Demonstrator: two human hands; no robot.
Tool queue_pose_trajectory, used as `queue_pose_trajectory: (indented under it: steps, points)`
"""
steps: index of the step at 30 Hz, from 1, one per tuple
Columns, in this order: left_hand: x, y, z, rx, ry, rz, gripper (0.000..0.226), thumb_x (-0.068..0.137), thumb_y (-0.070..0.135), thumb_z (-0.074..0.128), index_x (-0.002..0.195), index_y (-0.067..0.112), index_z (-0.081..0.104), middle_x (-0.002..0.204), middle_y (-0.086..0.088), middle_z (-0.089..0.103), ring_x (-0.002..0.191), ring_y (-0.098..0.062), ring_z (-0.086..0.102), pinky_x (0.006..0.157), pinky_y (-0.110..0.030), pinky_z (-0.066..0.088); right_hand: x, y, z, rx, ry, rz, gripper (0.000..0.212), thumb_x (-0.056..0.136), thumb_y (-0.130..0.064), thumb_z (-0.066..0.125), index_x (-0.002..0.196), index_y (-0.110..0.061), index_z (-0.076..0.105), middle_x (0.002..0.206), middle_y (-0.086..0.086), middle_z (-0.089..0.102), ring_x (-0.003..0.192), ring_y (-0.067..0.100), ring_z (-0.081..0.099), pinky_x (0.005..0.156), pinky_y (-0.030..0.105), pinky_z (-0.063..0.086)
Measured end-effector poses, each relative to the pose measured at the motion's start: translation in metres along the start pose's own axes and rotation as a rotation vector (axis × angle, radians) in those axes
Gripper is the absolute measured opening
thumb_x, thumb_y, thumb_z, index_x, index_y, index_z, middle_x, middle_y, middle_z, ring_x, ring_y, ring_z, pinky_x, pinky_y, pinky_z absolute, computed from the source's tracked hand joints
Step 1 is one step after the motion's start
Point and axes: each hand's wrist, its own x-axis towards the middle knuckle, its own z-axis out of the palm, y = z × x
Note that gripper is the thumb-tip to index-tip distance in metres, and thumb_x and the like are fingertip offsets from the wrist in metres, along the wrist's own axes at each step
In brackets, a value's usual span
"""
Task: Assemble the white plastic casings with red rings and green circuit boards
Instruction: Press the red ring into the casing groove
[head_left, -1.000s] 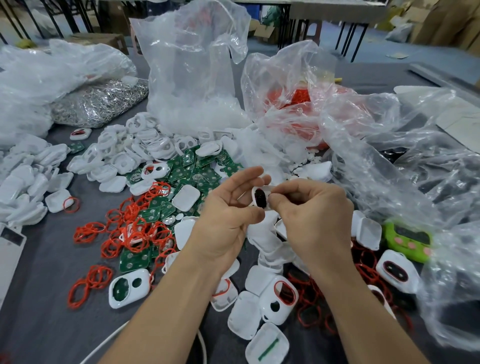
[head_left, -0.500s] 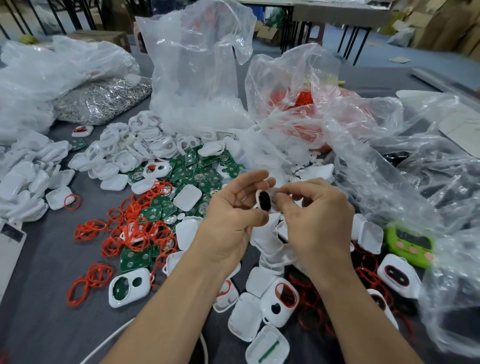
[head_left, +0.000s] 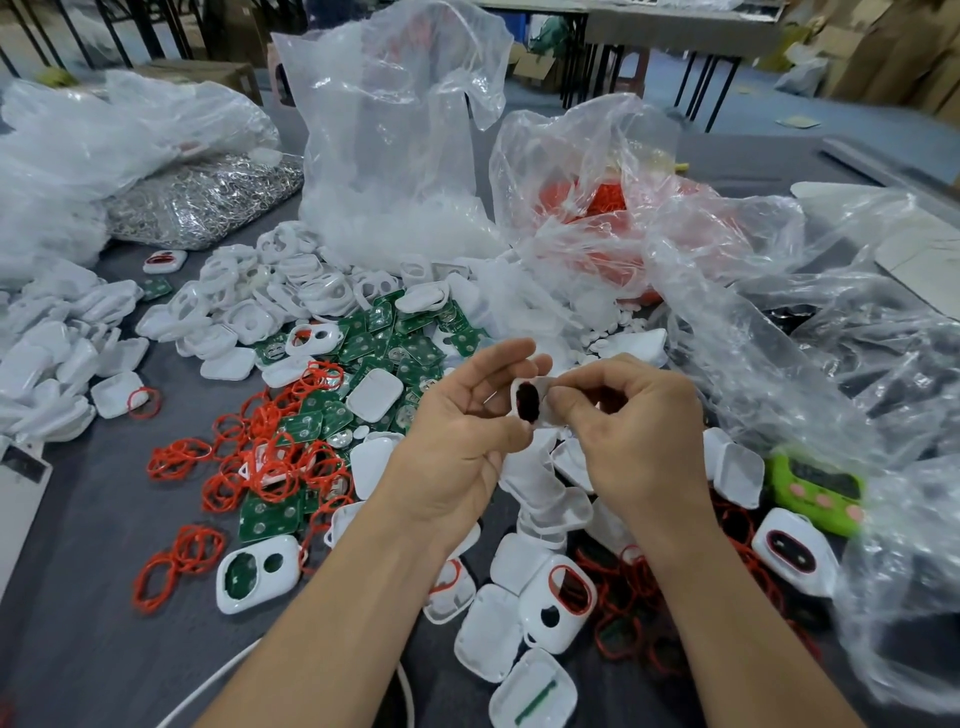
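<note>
White plastic casing (head_left: 543, 387), likely light, stiff and slick, was held above the desk (head_left: 78, 649). Left grip (head_left: 462, 447) pinched its edge and right grip (head_left: 634, 436) its rim, beside the soft red ring (head_left: 521, 404). Edges seemed the safest hold.

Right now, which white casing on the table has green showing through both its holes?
The casing at lower left, lying beside loose red rings; the casing between the forearms shows a red-ringed dark opening instead.
</note>
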Motion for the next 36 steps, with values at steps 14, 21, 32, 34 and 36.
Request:
queue_pose_trajectory:
  steps: [14,21,32,34,36]
  points:
    - [0.001,0.005,0.003,-0.082,-0.051,0.039,0.069,0.058,-0.031,0.048,0.092,0.018,0.082,0.093,-0.002,0.078,0.111,-0.013,0.071,0.083,-0.024,0.059,-0.005,-0.009,0.007,0.296,-0.045,0.205,0.008,0.083,-0.038,0.076,0.082,-0.030,0.074,0.060,-0.002,0.071,0.046,0.012,0.059,0.050,0.028,0.048]
    - [0.000,0.008,0.001,0.001,-0.069,0.061,0.070,0.057,-0.030,0.050,0.094,0.020,0.082,0.095,0.000,0.077,0.112,-0.013,0.071,0.084,-0.023,0.057,-0.006,-0.010,0.007,0.315,0.007,0.199,0.009,0.077,-0.037,0.079,0.074,-0.030,0.075,0.060,0.000,0.072,0.044,0.014,0.059,0.052,0.029,0.047]
    - [-0.003,0.013,0.006,0.097,0.017,-0.049,0.041,0.070,-0.009,0.062,0.097,0.015,0.082,0.092,-0.008,0.078,0.085,-0.022,0.075,0.078,-0.034,0.063,-0.004,-0.012,0.001,0.351,0.075,0.181,0.016,0.072,-0.033,0.076,0.064,-0.021,0.070,0.050,0.001,0.062,0.042,0.016,0.053,0.047,0.028,0.043]
    - [-0.005,0.013,0.009,0.246,0.098,-0.026,0.033,0.074,-0.001,0.065,0.096,0.018,0.082,0.082,-0.005,0.078,0.078,-0.018,0.075,0.068,-0.029,0.061,-0.004,-0.012,0.001,0.316,0.077,0.159,0.016,0.073,-0.035,0.076,0.065,-0.023,0.070,0.051,0.001,0.064,0.044,0.016,0.055,0.049,0.029,0.045]
    - [-0.008,0.012,0.012,0.404,0.146,0.030,0.027,0.080,0.004,0.069,0.097,0.021,0.082,0.086,-0.006,0.080,0.081,-0.017,0.077,0.064,-0.024,0.059,-0.005,-0.012,0.003,0.290,0.063,0.138,0.017,0.072,-0.039,0.076,0.065,-0.024,0.070,0.055,0.001,0.067,0.045,0.016,0.058,0.051,0.031,0.047]
